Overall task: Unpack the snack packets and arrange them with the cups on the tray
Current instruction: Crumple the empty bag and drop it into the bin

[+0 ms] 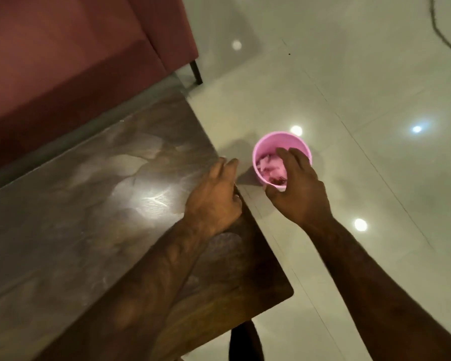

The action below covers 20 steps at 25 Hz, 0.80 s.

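The right hand (297,188) hung over the one pink container (281,158), fingers loosely curled and spread across its open mouth, thumb at the near rim — whether it actually gripped the rim I cannot tell. That container stood on the pale tiled floor (349,87) just beside the bench (76,204), and it held crumpled pinkish scraps with something darker near the thumb; what they were was too blurred to tell. The left hand (215,194) rested at the bench's edge, fingers close together and bent, holding nothing that showed. Two hands, one container — no other was in view. A dark red sofa (76,61) stood beyond the bench's far side.
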Each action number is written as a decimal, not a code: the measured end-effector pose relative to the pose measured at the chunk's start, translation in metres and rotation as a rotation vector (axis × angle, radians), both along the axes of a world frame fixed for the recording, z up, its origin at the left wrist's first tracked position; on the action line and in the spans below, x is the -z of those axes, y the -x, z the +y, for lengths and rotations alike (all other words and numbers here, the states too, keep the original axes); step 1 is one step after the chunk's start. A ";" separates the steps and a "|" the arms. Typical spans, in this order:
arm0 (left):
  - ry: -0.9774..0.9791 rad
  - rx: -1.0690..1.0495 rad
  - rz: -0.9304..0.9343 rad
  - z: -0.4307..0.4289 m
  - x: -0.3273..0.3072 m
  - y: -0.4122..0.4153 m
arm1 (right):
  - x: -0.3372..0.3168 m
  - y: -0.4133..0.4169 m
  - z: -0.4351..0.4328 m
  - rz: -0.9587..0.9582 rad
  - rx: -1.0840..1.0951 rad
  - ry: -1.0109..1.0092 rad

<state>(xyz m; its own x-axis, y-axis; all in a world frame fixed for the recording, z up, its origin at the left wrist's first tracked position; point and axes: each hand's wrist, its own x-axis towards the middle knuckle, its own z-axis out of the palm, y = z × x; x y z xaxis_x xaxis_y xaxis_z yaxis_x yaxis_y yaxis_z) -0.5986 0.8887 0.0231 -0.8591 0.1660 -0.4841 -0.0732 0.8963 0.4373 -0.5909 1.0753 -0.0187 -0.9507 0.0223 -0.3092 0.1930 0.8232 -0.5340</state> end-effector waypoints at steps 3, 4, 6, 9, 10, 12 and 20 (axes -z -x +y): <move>0.017 -0.076 0.020 -0.051 -0.025 -0.022 | -0.037 -0.002 -0.039 0.002 -0.066 -0.009; 0.021 -0.124 0.026 -0.074 -0.034 -0.033 | -0.046 -0.005 -0.059 0.001 -0.106 0.006; 0.034 -0.211 0.037 -0.126 -0.049 -0.059 | -0.064 -0.014 -0.107 -0.011 -0.213 0.022; 0.081 -0.293 0.047 -0.209 -0.062 -0.105 | -0.085 -0.035 -0.192 -0.049 -0.357 0.038; 0.092 -0.316 0.044 -0.234 -0.065 -0.119 | -0.090 -0.041 -0.218 -0.065 -0.395 0.037; 0.109 -0.367 0.037 -0.284 -0.070 -0.149 | -0.100 -0.060 -0.276 -0.103 -0.479 0.022; 0.090 -0.558 0.091 -0.512 -0.074 -0.292 | -0.116 -0.177 -0.534 -0.142 -0.653 -0.027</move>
